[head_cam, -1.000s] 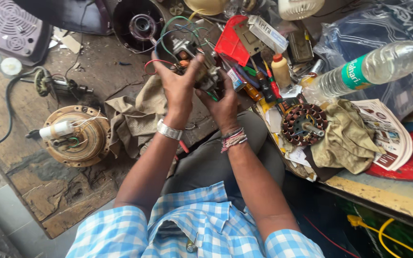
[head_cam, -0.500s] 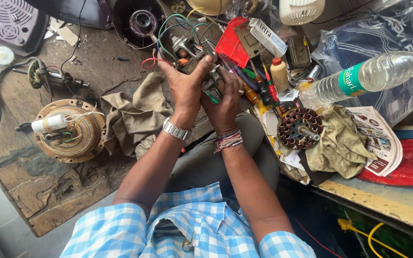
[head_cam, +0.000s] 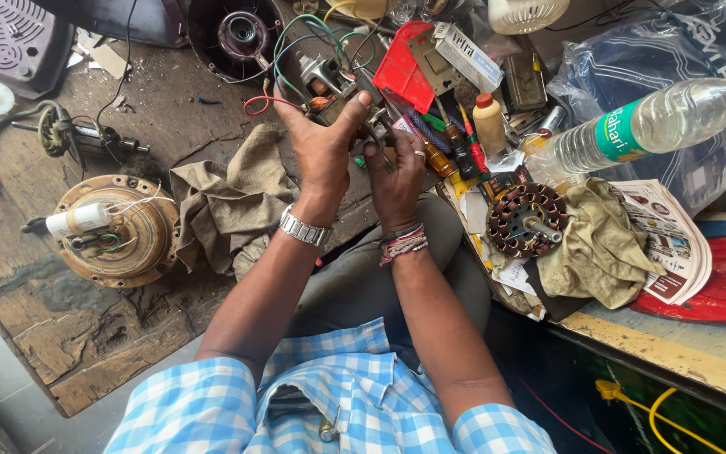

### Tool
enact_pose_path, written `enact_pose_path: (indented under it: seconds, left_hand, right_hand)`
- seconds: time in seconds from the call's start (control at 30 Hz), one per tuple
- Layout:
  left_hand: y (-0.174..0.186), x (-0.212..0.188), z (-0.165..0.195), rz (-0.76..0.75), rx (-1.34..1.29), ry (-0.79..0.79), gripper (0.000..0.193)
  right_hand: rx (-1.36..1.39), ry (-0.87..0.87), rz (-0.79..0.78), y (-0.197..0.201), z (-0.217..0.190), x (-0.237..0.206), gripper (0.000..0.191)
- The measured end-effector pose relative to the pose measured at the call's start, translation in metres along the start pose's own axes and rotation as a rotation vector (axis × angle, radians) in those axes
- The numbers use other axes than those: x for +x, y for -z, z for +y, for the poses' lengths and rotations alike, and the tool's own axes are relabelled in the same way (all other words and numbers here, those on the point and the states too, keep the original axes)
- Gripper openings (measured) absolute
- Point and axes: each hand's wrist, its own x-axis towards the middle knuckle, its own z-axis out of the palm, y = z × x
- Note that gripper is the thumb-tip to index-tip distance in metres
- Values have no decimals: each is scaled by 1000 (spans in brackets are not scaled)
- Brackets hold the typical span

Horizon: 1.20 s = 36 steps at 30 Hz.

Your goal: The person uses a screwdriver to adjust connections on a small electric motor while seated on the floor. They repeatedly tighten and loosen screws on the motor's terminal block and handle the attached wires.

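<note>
A small grey metal motor with copper windings and trailing green, red and blue wires [head_cam: 339, 91] is held up over the cluttered wooden bench [head_cam: 86, 336], clamped between the left hand [head_cam: 323, 150] and the right hand [head_cam: 397, 168], both closed on it. It looks dense and rigid, so the metal frame is best gripped, not the floppy wires or delicate windings. The right fingertips are partly hidden, so exact contact can't be confirmed tbh.

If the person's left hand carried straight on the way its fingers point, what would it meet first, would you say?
The left hand already grips the small wired motor; beyond that, probably the dark round housing above it, though depth is unclear.
</note>
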Motion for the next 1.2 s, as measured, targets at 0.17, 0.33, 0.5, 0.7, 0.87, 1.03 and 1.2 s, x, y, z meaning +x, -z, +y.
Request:
enact_pose_path:
  seconds: [0.17,0.33,0.5,0.7,0.87,1.03,1.2]
  left_hand:
    - [6,1,-4,-23,56,-117,100]
    - [9,2,-3,-1,11,-11,105]
    - [12,5,-6,-33,30,-91,102]
    - [25,12,-10,-57,22,-110,94]
    - [35,19,-8,-54,-25,-85,90]
    - [51,20,-2,-85,121,-135,109]
    - [79,20,11,-183,384,-256,126]
  right_hand:
    - [-82,338,135,-2,-7,-4,66]
    - [-225,157,23,3,-15,0,57]
    - [-166,430,179,-1,-14,-4,69]
    - [-334,256,45,-5,-14,-3,63]
    - [-303,354,87,-10,-15,-5,76]
    - [-317,257,-103,-10,-6,-4,61]
    - [-27,120,-69,-10,-2,0,46]
